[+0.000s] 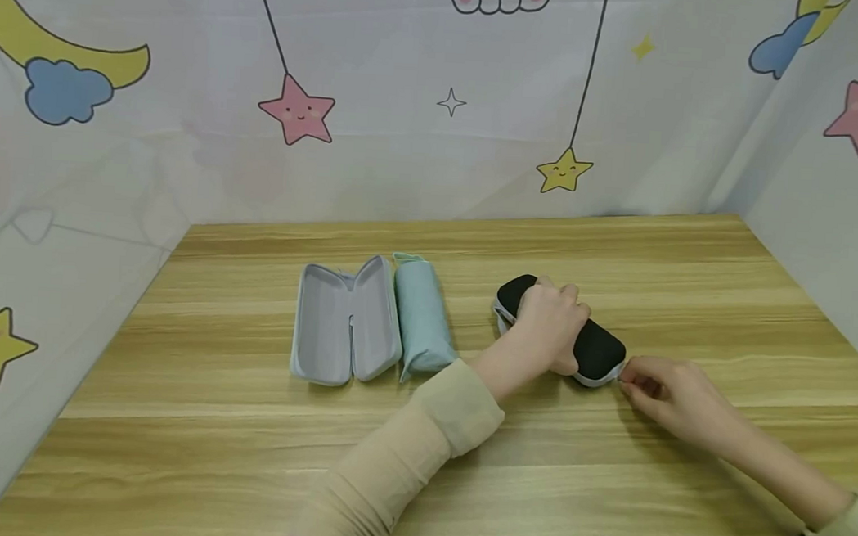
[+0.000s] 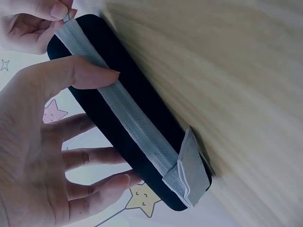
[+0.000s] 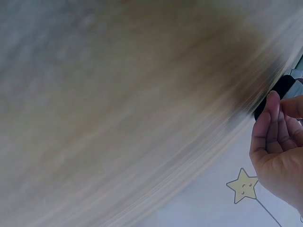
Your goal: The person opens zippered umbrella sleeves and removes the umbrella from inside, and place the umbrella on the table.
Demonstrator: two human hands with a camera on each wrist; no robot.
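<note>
Wooden desk [image 1: 240, 470] bounded by a pale printed backdrop [image 1: 407, 135] with stars, clouds and a moon on the far and side walls. An open grey case [image 1: 344, 324] is laid flat left of centre, both halves facing up; a light blue case [image 1: 420, 317] is set just beside it on the right, the two touching or nearly so. A black zip case [image 1: 595, 350] with a grey zipper band is placed right of centre, lying at an angle, its far end to the left and its near end to the right. The left hand [image 1: 547, 324] is laid over the middle of the black zip case, thumb on the near side and fingers [image 2: 94, 156] curled round the far side, so the case is gripped. The right hand [image 1: 661, 393] is held at the near right end of the case; in the left wrist view its thumb and forefinger are seen pinched together on the small zipper pull [image 2: 66, 16]. The right wrist view is blurred and little of the case is seen there.
</note>
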